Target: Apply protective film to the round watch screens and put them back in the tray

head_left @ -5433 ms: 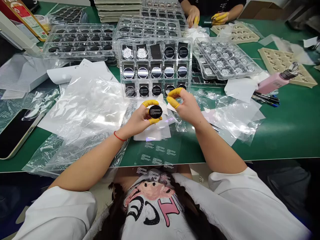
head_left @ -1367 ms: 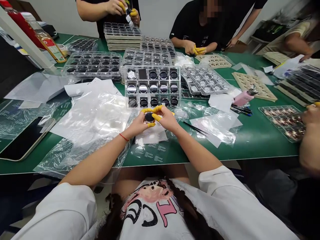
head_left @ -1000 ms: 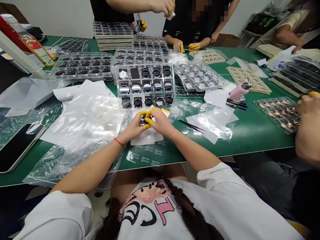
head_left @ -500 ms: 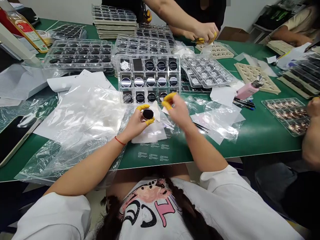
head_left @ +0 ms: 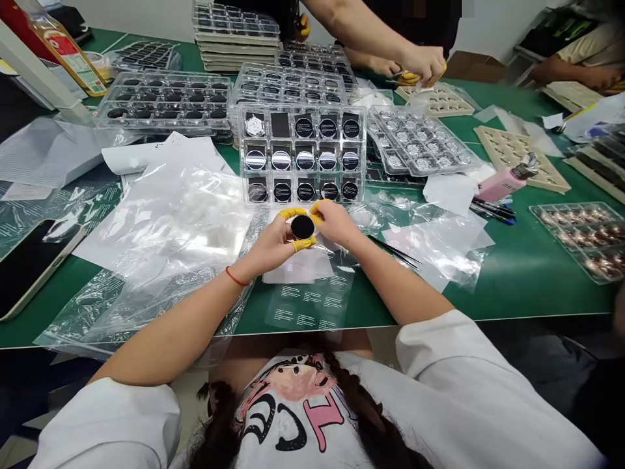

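Note:
Both my hands meet over the table's front middle, each finger wearing a yellow cot. My left hand (head_left: pixel 273 244) pinches a round black disc (head_left: pixel 303 227) between thumb and finger. My right hand (head_left: pixel 336 225) presses against the disc's right side with its fingertips. Beneath them lies a white sheet (head_left: pixel 297 270) on printed clear film (head_left: pixel 307 306). Just beyond stands a clear compartment tray (head_left: pixel 301 153) holding round black and silver discs. The disc's underside is hidden.
Fine tweezers (head_left: pixel 394 251) lie right of my right hand, and crumpled plastic film (head_left: pixel 166 221) lies to the left. Stacked clear trays cover the far table. A co-worker's hand (head_left: pixel 424 64) works at the far side, beside beige trays (head_left: pixel 517 156), a pink bottle (head_left: pixel 498 185) and a phone (head_left: pixel 34 267).
My right hand has come back from the upper right and touches the disc again. My left hand keeps its pinch. The view has shifted slightly, and the far co-worker's arm reaches further across.

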Tool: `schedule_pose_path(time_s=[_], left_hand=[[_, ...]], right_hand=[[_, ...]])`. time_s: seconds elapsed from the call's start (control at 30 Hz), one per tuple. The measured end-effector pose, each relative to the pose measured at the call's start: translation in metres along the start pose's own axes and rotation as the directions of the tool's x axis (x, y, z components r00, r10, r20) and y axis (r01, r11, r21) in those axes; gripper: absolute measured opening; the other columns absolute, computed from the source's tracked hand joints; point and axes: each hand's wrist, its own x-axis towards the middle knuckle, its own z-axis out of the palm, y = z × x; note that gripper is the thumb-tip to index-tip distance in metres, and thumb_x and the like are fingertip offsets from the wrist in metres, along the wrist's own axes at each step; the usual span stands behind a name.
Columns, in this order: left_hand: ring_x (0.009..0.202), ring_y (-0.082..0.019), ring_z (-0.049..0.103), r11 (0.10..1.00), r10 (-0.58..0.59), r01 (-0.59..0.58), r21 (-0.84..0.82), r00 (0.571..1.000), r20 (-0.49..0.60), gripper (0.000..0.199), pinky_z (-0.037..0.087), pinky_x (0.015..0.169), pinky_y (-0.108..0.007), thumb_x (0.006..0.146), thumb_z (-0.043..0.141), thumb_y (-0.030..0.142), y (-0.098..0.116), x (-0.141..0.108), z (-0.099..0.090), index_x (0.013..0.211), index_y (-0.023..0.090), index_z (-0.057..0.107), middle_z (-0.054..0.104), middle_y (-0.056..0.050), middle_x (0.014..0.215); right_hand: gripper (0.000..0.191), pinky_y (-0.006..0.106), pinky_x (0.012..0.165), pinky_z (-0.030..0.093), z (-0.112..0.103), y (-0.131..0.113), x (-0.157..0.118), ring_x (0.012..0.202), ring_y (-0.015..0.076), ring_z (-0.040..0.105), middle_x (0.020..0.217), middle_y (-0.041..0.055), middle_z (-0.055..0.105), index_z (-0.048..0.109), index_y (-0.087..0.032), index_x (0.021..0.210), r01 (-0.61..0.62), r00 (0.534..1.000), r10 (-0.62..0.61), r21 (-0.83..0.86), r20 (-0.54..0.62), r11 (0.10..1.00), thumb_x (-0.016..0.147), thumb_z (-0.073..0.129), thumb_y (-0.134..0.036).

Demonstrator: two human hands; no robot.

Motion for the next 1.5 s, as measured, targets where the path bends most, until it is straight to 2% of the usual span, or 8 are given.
schedule_pose_path(time_s=[0.13,0.27,0.4,0.6,0.8,1.0,1.2,1.5], left_hand=[[0.085,-0.02,0.073,0.999,0.01,-0.007,0.039,0.998,-0.067,0.058,0.057,0.078,-0.036,0.076,0.077,0.03,-0.002,0.001,-0.001,0.123,0.022,0.043,0.069,-0.002,0.092],[0.081,-0.019,0.068,0.971,0.023,0.007,0.238,0.992,-0.124,0.06,0.053,0.07,-0.032,0.071,0.075,0.019,-0.004,0.001,-0.004,0.124,0.019,0.047,0.066,-0.001,0.086],[0.102,-0.022,0.064,0.964,0.088,-0.055,0.26,0.989,-0.117,0.056,0.053,0.079,-0.032,0.069,0.075,0.018,-0.007,0.003,-0.003,0.119,0.018,0.051,0.063,-0.007,0.117],[0.073,-0.013,0.066,0.997,0.075,-0.075,0.005,0.985,-0.156,0.063,0.051,0.066,-0.024,0.068,0.079,0.022,-0.005,0.007,-0.002,0.12,0.019,0.044,0.067,0.002,0.082],[0.056,-0.007,0.053,0.973,0.165,-0.139,0.186,0.978,-0.131,0.056,0.039,0.05,-0.02,0.068,0.075,0.012,-0.007,0.004,-0.006,0.118,0.02,0.052,0.065,0.003,0.08],[0.081,-0.015,0.07,0.993,0.121,-0.12,0.012,0.985,-0.12,0.059,0.055,0.072,-0.027,0.072,0.077,0.023,-0.005,0.005,0.001,0.12,0.018,0.043,0.069,0.0,0.088],[0.055,-0.007,0.054,0.971,0.192,-0.169,0.169,0.972,-0.133,0.054,0.04,0.05,-0.02,0.073,0.074,0.015,-0.008,0.006,-0.007,0.119,0.02,0.048,0.058,0.007,0.066],[0.083,-0.017,0.074,0.983,0.179,-0.171,0.063,0.971,-0.16,0.056,0.062,0.082,-0.034,0.074,0.078,0.025,-0.007,0.007,-0.002,0.118,0.022,0.043,0.068,0.003,0.083]], right_hand=[[0.004,0.043,0.085,0.045,-0.023,-0.004,-0.02,0.092,0.0231,0.058,0.096,0.0061,0.067,0.062,-0.024,0.086,0.22,0.948,-0.172,0.16,-0.269,0.962,0.085,0.058,-0.023],[0.012,0.045,0.09,0.042,-0.009,-0.027,-0.04,0.096,0.0228,0.056,0.101,0.0056,0.068,0.068,-0.027,0.089,0.523,0.833,-0.493,0.069,-0.249,0.849,0.092,0.057,-0.031],[0.021,0.041,0.081,0.041,0.015,-0.026,-0.033,0.089,0.0217,0.051,0.096,0.0061,0.066,0.071,-0.028,0.095,0.517,0.822,-0.49,0.019,-0.29,0.856,0.096,0.05,-0.034],[0.015,0.037,0.076,0.04,0.01,-0.014,-0.029,0.083,0.0184,0.05,0.087,0.0047,0.064,0.069,-0.022,0.095,0.572,0.698,-0.504,-0.027,-0.509,0.82,0.094,0.056,-0.03],[0.014,0.035,0.073,0.04,0.019,-0.03,-0.036,0.08,0.0181,0.049,0.081,0.0037,0.065,0.07,-0.022,0.089,0.621,0.621,-0.595,-0.142,-0.511,0.77,0.093,0.058,-0.028],[0.013,0.036,0.076,0.04,0.01,-0.018,-0.024,0.082,0.0188,0.051,0.084,0.0053,0.065,0.069,-0.02,0.089,0.522,0.634,-0.483,-0.126,-0.605,0.844,0.093,0.058,-0.027],[0.016,0.036,0.075,0.037,0.016,-0.028,-0.036,0.082,0.0192,0.049,0.082,0.0043,0.064,0.07,-0.024,0.091,0.591,0.679,-0.575,-0.126,-0.456,0.797,0.095,0.055,-0.028],[0.025,0.045,0.091,0.045,-0.008,0.01,-0.005,0.098,0.0259,0.056,0.097,0.0083,0.07,0.068,-0.02,0.108,0.237,0.888,-0.173,0.102,-0.426,0.966,0.091,0.057,-0.034]])
